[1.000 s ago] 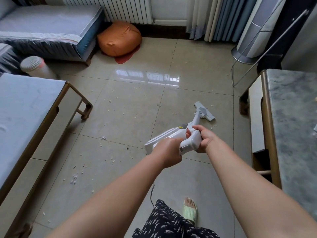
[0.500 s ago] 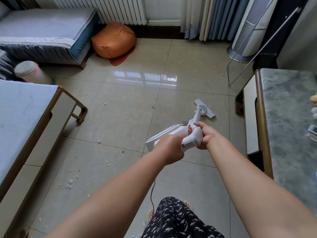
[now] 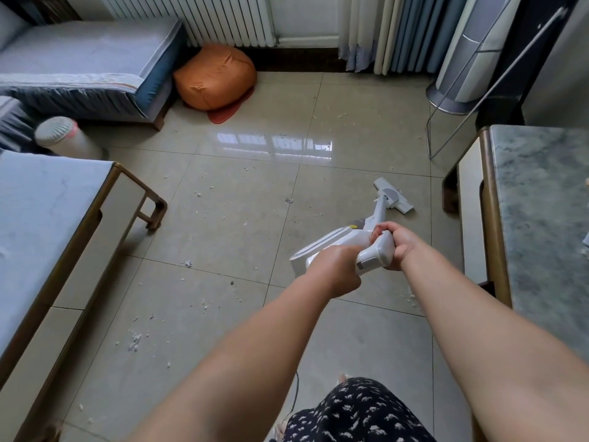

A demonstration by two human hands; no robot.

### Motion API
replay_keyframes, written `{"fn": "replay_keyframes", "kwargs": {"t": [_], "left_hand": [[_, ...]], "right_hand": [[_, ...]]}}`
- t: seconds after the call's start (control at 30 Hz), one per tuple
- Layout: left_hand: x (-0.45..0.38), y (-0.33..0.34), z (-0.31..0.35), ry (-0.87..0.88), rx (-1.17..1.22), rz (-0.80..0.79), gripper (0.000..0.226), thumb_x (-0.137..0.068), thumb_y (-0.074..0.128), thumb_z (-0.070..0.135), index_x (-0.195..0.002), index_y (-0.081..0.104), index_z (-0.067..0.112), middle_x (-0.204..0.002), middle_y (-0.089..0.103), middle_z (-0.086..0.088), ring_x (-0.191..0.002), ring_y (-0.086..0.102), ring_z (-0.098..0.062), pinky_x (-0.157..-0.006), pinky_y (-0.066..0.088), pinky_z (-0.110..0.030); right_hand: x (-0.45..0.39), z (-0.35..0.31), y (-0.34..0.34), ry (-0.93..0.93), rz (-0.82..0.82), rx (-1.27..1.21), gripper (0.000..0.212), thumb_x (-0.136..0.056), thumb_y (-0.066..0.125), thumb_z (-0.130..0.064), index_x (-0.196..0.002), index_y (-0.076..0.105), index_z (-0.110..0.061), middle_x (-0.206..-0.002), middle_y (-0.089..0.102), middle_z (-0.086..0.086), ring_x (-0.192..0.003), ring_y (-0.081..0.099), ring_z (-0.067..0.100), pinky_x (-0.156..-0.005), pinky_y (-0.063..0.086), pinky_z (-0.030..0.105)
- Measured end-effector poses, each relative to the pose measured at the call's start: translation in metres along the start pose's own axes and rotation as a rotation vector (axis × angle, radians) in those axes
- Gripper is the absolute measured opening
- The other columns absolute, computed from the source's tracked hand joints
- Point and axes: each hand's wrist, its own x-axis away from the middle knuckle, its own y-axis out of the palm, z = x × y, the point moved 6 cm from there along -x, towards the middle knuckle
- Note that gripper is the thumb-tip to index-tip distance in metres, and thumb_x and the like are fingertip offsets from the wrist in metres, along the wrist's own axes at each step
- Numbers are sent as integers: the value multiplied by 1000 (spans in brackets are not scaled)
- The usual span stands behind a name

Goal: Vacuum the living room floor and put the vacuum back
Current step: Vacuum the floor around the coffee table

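Observation:
A white stick vacuum [image 3: 338,244] points away from me over the beige tiled floor [image 3: 229,237]. Its flat floor head [image 3: 394,195] lies on the tiles near the right-hand table. My left hand [image 3: 334,271] grips the rear of the vacuum body from the left. My right hand [image 3: 396,245] grips the handle from the right, fingers curled round it. Small white scraps of debris [image 3: 135,341] are scattered over the tiles, mostly to the left and middle. A thin cord [image 3: 294,390] hangs down towards my patterned clothing.
A grey-topped coffee table with a wooden frame [image 3: 79,237] stands at the left, a marble-topped table [image 3: 538,218] at the right. Farther back are a blue sofa [image 3: 86,65], an orange beanbag [image 3: 216,78], a white bin [image 3: 63,137], a tower fan [image 3: 471,62] and a metal stand [image 3: 446,122].
The vacuum and both hands have slid slightly forward and to the right towards the marble table. My view has shifted forward a little; the foot in the green slipper has left view.

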Motion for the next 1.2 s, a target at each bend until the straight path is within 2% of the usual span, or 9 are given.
{"fn": "replay_keyframes", "kwargs": {"t": [0.07,0.17,0.27,0.4,0.5,0.6,0.67,0.9,1.2], "left_hand": [[4,3,-2,11,0,0,35,-80,63,11,-112,59,24,-101,65,-7,-91,59,-30,-67,41,-28],[16,5,-9,16,-5,14,34,-80,62,11,-113,60,22,-100,65,-7,-90,59,-31,-65,40,-28],[31,3,-21,21,-14,29,33,-79,62,13,-110,59,23,-99,65,-6,-89,59,-30,-63,38,-28],[65,3,-37,50,-31,46,29,-79,62,15,-106,59,23,-97,65,-5,-87,59,-29,-62,38,-28],[95,3,-49,81,-58,66,27,-79,63,17,-105,59,24,-95,66,-5,-85,59,-29,-61,39,-28],[133,3,-66,104,-79,68,26,-79,63,18,-104,59,25,-92,66,-4,-82,60,-27,-60,40,-27],[159,3,-79,118,-88,71,25,-78,63,19,-102,59,26,-91,65,-3,-82,59,-27,-60,40,-27],[263,5,-121,162,-61,98,27,-79,63,16,-103,60,27,-94,67,-3,-84,59,-27,-62,39,-27],[351,31,-157,167,-93,94,31,-78,64,21,-108,61,31,-94,68,-1,-85,61,-26,-68,51,-31]], "right_hand": [[-1,4,-2,7,9,12,20,-72,59,-8,-59,46,-14,-41,47,-4,-32,48,7,-57,45,15],[0,17,-4,39,37,14,42,-84,65,-21,-47,49,-8,-41,48,-3,-33,47,6,-49,45,14],[6,36,2,47,48,68,22,-69,63,-6,-56,46,-13,-41,47,-4,-33,46,6,-53,44,14],[15,73,7,4,34,75,18,-59,55,-2,-58,42,-14,-40,45,-4,-32,45,6,-50,43,12],[25,104,9,-25,1,62,18,-63,54,-3,-58,41,-15,-40,44,-5,-32,44,5,-42,43,12],[34,142,7,-53,-1,54,24,-79,52,-7,-59,41,-15,-40,45,-5,-32,45,6,-40,43,13],[41,171,7,-62,-6,55,25,-82,51,-10,-60,42,-16,-41,45,-4,-33,46,6,-39,44,14],[69,278,11,-93,-17,34,26,-85,47,-11,-60,41,-15,-40,46,-3,-30,45,7,-36,42,15],[100,378,-9,-79,20,-7,29,-86,52,-13,-59,44,-16,-40,47,-4,-29,46,8,-35,42,15]]}}
